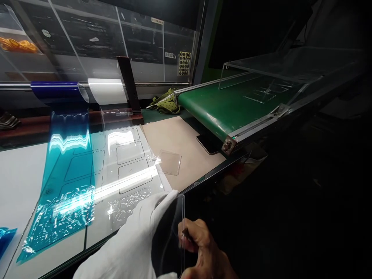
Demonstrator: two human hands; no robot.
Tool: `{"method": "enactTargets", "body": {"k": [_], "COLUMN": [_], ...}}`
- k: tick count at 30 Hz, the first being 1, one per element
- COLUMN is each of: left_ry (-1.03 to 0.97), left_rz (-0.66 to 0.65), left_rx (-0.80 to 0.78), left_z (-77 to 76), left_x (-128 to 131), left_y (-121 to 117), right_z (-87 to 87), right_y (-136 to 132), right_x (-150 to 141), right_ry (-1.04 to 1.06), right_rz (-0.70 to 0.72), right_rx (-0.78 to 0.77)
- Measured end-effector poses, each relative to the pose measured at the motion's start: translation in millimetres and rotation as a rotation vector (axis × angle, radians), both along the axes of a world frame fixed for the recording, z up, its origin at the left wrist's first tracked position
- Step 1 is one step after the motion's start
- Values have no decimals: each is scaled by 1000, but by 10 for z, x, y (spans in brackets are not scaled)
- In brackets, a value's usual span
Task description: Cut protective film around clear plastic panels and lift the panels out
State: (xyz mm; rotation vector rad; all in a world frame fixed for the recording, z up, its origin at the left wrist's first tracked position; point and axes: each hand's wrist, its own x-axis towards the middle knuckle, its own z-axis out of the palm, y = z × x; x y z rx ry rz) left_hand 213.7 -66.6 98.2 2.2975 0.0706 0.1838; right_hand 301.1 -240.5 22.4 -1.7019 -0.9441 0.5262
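My right hand (205,248) is closed at the bottom centre, its fingers at the edge of a clear plastic sheet (182,217) held nearly upright. A small dark spot or object shows at the fingertips; I cannot make out what it is. A white cloth (130,240) bunches against the sheet's left side. My left hand's fingers do not show; the cloth covers the place where they would be. Beyond, a small clear square plate (170,162) with rounded corners lies on a tan board (186,135).
Blue film (69,155) and clear film (124,174) run down from rolls on a bar over the outlined worktop. A green conveyor belt (215,104) on the right carries clear pieces (261,95) under a clear cover. A phone (207,144) lies by the belt; spotted green cloth (165,102) sits behind.
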Motion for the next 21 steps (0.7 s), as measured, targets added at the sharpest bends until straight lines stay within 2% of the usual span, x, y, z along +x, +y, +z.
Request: {"method": "enactTargets", "body": {"k": [2, 4, 6, 7, 11, 14, 16, 17, 18, 19, 21], "left_ry": [16, -23, -99, -124, -160, -130, -87, -55, -31, -16, -13], "left_rz": [60, 204, 333, 357, 384, 429, 443, 442, 428, 401, 345], "left_rx": [165, 367, 514, 557, 618, 593, 458, 326, 143, -80, -567], "left_z": [-31, -56, -60, -54, -17, -52, -137, -197, -264, -333, -455], "left_x": [-13, -20, -17, -13, -17, -108, -216, -276, -334, -386, -465], "left_y": [-24, -50, -73, -80, -61, 21, 92, 121, 143, 153, 141], "right_z": [-59, -64, 5, 61, 295, 352, 320, 289, 252, 212, 136], "right_y": [-23, -31, -11, 9, 120, 211, 315, 393, 489, 601, 854], "right_x": [-18, 10, 83, 127, 277, 450, 688, 848, 1029, 1220, 1593], "right_ry": [-42, -92, -127, -135, -151, -209, -348, -442, -553, -661, -705], "right_rz": [-115, -229, -267, -250, -99, -105, -175, -215, -251, -258, -266], "right_rx": [82, 202, 272, 279, 287, 227, 76, -35, -173, -384, -515]}}
